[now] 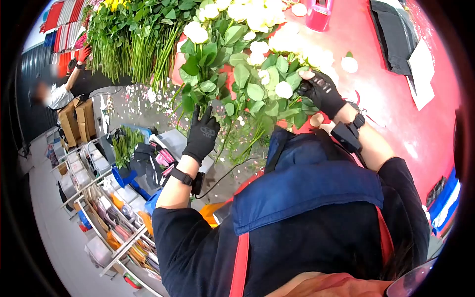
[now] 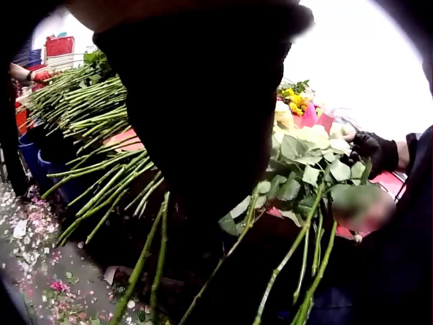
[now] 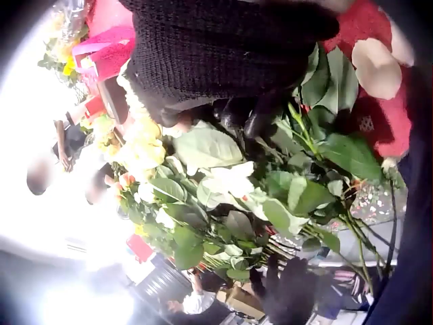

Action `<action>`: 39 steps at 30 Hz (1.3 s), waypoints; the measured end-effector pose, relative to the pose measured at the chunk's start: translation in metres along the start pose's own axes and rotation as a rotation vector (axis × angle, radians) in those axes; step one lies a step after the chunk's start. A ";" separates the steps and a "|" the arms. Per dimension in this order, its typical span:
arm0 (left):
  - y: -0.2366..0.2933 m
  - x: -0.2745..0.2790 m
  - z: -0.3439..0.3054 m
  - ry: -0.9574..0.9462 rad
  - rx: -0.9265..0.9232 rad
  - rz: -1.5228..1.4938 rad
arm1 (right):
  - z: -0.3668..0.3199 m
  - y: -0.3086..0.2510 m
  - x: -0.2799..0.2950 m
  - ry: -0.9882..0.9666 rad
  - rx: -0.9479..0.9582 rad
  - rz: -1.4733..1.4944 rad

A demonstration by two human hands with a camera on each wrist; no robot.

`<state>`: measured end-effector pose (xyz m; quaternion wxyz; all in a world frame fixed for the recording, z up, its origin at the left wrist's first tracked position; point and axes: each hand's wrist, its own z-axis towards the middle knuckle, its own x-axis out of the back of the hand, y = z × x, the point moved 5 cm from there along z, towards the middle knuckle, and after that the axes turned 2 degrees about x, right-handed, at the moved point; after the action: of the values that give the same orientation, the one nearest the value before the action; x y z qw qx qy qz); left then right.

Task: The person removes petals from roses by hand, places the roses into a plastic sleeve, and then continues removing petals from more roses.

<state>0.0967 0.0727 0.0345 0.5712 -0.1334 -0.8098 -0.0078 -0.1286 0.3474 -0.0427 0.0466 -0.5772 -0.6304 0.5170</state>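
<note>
White roses (image 1: 197,33) with leafy green stems lie on a red table in front of me. My right hand (image 1: 321,94), in a black glove with a bare thumb tip, curls its fingers round a white rose just under the blooms; leaves (image 3: 206,147) hide part of the grip. My left hand (image 1: 202,136), also gloved, has its fingers stretched out at the leaves of another rose stem. In the left wrist view the dark glove (image 2: 196,101) covers the middle, with bare rose stems (image 2: 277,274) below it.
A thick row of green stems (image 1: 163,54) lies at the left, with yellow flowers (image 1: 115,4) behind. A pink container (image 1: 319,15) stands at the back. Petals litter the floor (image 1: 133,106). Another person (image 1: 62,94) works at far left. A wheeled rack (image 1: 121,237) stands lower left.
</note>
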 end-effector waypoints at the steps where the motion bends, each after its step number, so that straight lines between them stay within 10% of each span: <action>1: 0.002 0.010 0.001 0.032 0.015 -0.037 | -0.002 -0.001 0.000 -0.002 0.018 -0.060; 6: 0.044 0.100 0.035 0.357 0.248 -0.628 | -0.057 -0.045 -0.051 -0.130 0.056 -0.417; 8: 0.069 0.138 0.056 0.607 0.234 -0.955 | -0.065 -0.045 -0.069 -0.196 0.565 -0.538; 10: 0.090 0.164 0.077 0.663 0.216 -1.082 | -0.071 -0.048 -0.080 -0.305 0.683 -0.674; 15: 0.092 0.161 0.088 0.402 0.340 -1.495 | -0.090 -0.074 -0.096 -0.544 0.643 -1.038; 19: 0.094 0.147 0.079 0.336 0.448 -1.807 | -0.101 -0.102 -0.082 -0.229 0.842 -0.879; 23: 0.096 0.150 0.081 0.334 0.447 -1.769 | -0.119 -0.129 -0.094 -0.239 1.409 -1.165; 26: 0.102 0.152 0.085 0.313 0.476 -1.839 | -0.105 -0.124 -0.093 -0.164 0.808 -0.785; 30: 0.101 0.151 0.084 0.270 0.507 -1.875 | -0.107 -0.123 -0.093 -0.230 1.046 -0.865; 36: 0.100 0.149 0.083 0.268 0.476 -2.107 | -0.094 -0.115 -0.063 -0.049 0.555 -0.620; 39: 0.098 0.153 0.082 0.336 0.478 -2.064 | -0.102 -0.131 -0.059 0.172 0.823 -0.941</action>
<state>-0.0047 0.2123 0.1340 0.4039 0.7337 -0.4226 -0.3465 -0.1317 0.3886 0.1286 0.5378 -0.2124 -0.5602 0.5931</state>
